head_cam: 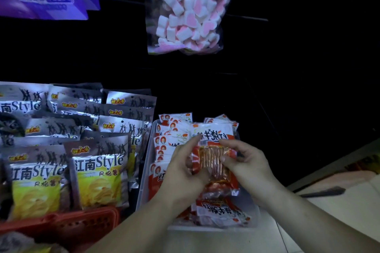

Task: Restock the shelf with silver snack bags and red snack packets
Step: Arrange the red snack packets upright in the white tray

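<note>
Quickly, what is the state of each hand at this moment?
The left hand grips the red snack packet at its left edge.
The right hand pinches the same packet at its right edge.

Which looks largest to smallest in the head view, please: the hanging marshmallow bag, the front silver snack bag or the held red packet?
1. marshmallow bag, even with its top cut off by the frame.
2. front silver snack bag.
3. red packet, partly covered; it looks close to 2, so that order is unsure.
</note>
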{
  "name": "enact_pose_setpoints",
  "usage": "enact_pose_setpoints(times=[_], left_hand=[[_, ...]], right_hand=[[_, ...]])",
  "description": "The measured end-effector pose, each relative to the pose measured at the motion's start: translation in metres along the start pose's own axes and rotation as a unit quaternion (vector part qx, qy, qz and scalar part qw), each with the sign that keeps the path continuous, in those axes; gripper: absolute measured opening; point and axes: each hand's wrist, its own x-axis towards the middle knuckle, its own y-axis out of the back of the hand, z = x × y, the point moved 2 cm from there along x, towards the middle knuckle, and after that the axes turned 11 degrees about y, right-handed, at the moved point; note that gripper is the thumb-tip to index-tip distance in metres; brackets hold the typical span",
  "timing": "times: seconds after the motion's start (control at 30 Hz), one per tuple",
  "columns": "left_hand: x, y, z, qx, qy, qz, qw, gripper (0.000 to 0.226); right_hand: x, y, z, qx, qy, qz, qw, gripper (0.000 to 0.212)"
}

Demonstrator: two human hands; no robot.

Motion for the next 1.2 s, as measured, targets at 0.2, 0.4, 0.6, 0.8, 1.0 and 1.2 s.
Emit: enact_pose_setpoints(times=[0.2, 0.4, 0.6, 0.8, 1.0, 1.2], left_hand=[[-0.007, -0.01, -0.007, -0.105, 0.069, -0.043, 0.991, 0.077], [-0.005, -0.006, -0.012, 0.174, -0.211, 0.057, 0.96, 0.047], [-0.012, -0.025, -0.035, 0.303, -0.281, -0.052, 0.909, 0.021], [0.014, -0.011, -0.05, 0.15, -0.141, 0.023, 0.978, 0.021], [0.022, -0.005, -0.057, 0.146, -0.043, 0.058, 0.987, 0.025], [0.025, -0.018, -0.071, 0.19, 0.034, -0.141, 0.971, 0.051]], right_hand=[[0.002, 0.006, 0.005, 0.026, -0.02, 0.039, 0.999, 0.027], [0.011, 0.018, -0.006, 0.089, -0.038, 0.041, 0.995, 0.036], [0.015, 0.019, -0.007, 0.045, -0.015, 0.018, 0.999, 0.046], [0.018, 0.039, 0.015, -0.064, 0.024, -0.004, 0.998, 0.034], [0.012, 0.031, 0.047, -0.166, -0.022, -0.168, 0.971, 0.037], [0.008, 0.031, 0.05, -0.286, -0.082, -0.392, 0.87, 0.049]])
